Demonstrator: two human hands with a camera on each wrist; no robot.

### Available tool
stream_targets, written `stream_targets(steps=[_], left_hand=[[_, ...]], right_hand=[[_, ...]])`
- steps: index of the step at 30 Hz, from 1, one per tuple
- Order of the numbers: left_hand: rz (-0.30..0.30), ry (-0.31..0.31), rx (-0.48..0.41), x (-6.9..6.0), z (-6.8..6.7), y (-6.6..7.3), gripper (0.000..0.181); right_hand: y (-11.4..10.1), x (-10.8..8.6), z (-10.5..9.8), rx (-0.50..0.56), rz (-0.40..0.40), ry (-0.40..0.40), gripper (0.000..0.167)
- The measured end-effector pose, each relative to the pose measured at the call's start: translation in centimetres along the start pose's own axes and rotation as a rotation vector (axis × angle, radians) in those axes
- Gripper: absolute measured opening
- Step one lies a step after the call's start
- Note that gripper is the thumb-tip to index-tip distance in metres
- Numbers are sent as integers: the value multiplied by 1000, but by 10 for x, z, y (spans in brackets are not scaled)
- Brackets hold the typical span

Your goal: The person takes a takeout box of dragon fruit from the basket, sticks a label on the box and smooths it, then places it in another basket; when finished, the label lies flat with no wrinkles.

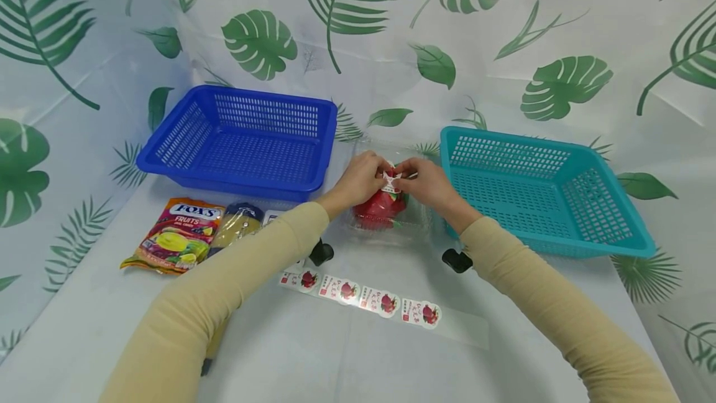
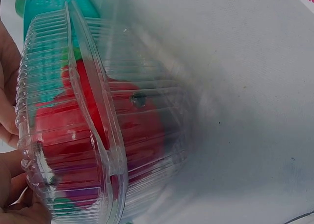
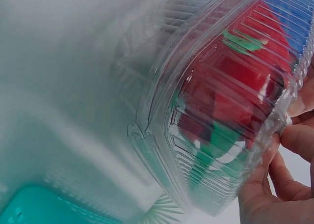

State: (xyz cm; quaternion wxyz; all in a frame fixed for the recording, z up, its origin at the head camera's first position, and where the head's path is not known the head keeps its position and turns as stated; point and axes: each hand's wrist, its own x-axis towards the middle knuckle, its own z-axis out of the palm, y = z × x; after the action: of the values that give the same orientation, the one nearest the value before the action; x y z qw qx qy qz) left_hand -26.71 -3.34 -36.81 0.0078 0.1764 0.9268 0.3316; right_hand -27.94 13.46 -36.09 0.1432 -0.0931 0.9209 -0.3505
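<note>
A clear plastic clamshell box (image 1: pixel 414 219) stands closed between the two baskets, with red and green fruit (image 1: pixel 376 209), which looks like dragon fruit, inside. Over its lid, a white printed sticker (image 1: pixel 391 183) is stretched between both hands. My left hand (image 1: pixel 360 178) pinches the sticker's left side, and my right hand (image 1: pixel 429 186) pinches its right side. In the left wrist view, fingers (image 2: pixel 7 106) sit close against the ribbed lid. The right wrist view shows the right hand (image 3: pixel 279 184) at the lid too; the sticker is mostly hidden there.
A blue basket (image 1: pixel 237 188) is at the back left, a teal basket (image 1: pixel 559 244) at the right. A strip of fruit stickers (image 1: pixel 366 299) lies in front of the box. Left of it are a Fox's candy bag (image 1: pixel 181 235) and a tan-and-dark package (image 1: pixel 237 224), partly behind the left sleeve.
</note>
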Motion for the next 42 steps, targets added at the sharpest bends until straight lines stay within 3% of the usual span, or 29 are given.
stream_targets(steps=[21,31,42], left_hand=[[-26,11,-22,-2,0,0,35],[17,34,-26,-4,2,-1,33],[82,12,25,-1,2,-5,25]], right_hand=[[-2,0,-1,-20,-10,-9,36],[-4,1,0,-62,-9,1,37],[-3,1,0,-62,-35,38,36]])
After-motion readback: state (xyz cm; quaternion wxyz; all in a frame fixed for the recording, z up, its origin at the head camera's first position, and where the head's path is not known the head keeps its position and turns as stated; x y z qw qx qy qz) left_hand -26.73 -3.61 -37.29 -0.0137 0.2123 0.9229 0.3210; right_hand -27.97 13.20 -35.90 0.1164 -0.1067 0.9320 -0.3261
